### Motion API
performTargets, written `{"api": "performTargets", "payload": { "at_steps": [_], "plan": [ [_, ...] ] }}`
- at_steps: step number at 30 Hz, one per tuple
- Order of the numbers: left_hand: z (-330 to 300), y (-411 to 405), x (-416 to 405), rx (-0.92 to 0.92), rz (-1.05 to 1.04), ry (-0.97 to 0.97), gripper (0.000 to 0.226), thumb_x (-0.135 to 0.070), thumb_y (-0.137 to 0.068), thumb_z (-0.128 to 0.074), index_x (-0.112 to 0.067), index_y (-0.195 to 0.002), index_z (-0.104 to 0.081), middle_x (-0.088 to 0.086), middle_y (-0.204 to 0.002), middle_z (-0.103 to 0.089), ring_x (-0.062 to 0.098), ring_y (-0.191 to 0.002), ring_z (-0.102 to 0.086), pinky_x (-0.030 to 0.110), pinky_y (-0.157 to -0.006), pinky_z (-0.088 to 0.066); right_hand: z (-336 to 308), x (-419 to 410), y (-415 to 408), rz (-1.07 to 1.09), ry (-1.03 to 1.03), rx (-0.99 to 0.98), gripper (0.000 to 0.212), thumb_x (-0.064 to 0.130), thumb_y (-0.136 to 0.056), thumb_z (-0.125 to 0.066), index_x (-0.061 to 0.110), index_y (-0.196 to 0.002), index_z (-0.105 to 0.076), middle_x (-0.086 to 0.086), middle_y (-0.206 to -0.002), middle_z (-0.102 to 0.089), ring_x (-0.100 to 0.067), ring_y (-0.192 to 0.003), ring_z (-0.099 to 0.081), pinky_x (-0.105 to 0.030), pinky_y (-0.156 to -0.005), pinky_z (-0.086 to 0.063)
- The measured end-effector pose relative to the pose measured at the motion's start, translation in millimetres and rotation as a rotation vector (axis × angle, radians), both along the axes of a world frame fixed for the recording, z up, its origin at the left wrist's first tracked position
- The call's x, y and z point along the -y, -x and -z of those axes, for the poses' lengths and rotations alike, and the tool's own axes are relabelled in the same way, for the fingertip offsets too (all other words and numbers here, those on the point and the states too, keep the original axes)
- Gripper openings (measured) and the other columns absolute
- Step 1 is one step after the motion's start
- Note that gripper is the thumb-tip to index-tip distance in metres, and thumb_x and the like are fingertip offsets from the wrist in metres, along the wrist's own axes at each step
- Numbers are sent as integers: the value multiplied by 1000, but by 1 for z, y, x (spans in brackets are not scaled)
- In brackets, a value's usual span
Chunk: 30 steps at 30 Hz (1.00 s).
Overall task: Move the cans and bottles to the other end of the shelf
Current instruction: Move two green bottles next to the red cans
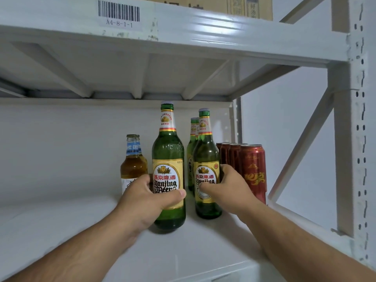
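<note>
On the white shelf (pixel 61 220), near its right end, stand green Yanjing beer bottles and red cans. My left hand (pixel 146 198) grips the nearest green bottle (pixel 168 155) around its yellow label. My right hand (pixel 225 188) grips a second green bottle (pixel 205 151) just to the right. Behind that one stand further green bottles (pixel 192 139), partly hidden. A row of red cans (pixel 253 165) lines the right edge. At the left rear stand amber bottles (pixel 133 159) with blue neck labels, one behind the other.
The upper shelf (pixel 183 31) hangs low over the bottle tops and carries a barcode label and a cardboard box (pixel 234 5). A white upright post (pixel 356 139) and a diagonal brace (pixel 301 147) bound the right side. The shelf surface stretches away to the left.
</note>
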<state>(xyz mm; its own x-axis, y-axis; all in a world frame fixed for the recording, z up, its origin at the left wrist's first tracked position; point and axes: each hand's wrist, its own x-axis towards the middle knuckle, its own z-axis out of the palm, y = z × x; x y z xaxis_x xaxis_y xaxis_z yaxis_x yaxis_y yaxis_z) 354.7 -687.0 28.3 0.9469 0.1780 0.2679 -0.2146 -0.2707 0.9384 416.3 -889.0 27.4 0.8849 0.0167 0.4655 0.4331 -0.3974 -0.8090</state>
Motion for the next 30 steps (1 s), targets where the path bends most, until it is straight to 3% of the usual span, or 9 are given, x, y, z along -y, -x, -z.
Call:
{"api": "performTargets", "payload": {
  "at_steps": [6,15,25,30],
  "plan": [
    [1,0,0,9,20,2,57,-32,-59,-97,-29,-110,-71,-6,-102,-80,18,-102,-74,45,-95,-59,1,-4,-4,77,8,19,43,26,-78,-82,24,-116,-61,6,-99,-72,-11,-87,-71,-36,-77,-63],
    [1,1,1,15,29,0,54,-30,-64,-96,-29,-110,-69,-5,-104,-78,18,-103,-73,44,-95,-59,3,-1,-12,100,15,21,51,27,-84,-81,20,-128,-57,5,-110,-70,-13,-97,-68,-33,-83,-61],
    [3,-5,-1,21,11,16,63,-33,-55,-96,-26,-113,-71,-5,-104,-80,19,-103,-74,46,-97,-59,5,1,-16,79,19,24,48,28,-88,-78,20,-131,-56,5,-114,-69,-14,-104,-67,-38,-92,-59],
    [4,-6,-1,11,10,11,64,-33,-58,-96,-28,-116,-69,-4,-108,-78,20,-105,-73,47,-98,-58,4,1,-18,85,23,13,47,27,-90,-76,21,-131,-54,4,-115,-69,-15,-104,-66,-31,-87,-56]
  ]
}}
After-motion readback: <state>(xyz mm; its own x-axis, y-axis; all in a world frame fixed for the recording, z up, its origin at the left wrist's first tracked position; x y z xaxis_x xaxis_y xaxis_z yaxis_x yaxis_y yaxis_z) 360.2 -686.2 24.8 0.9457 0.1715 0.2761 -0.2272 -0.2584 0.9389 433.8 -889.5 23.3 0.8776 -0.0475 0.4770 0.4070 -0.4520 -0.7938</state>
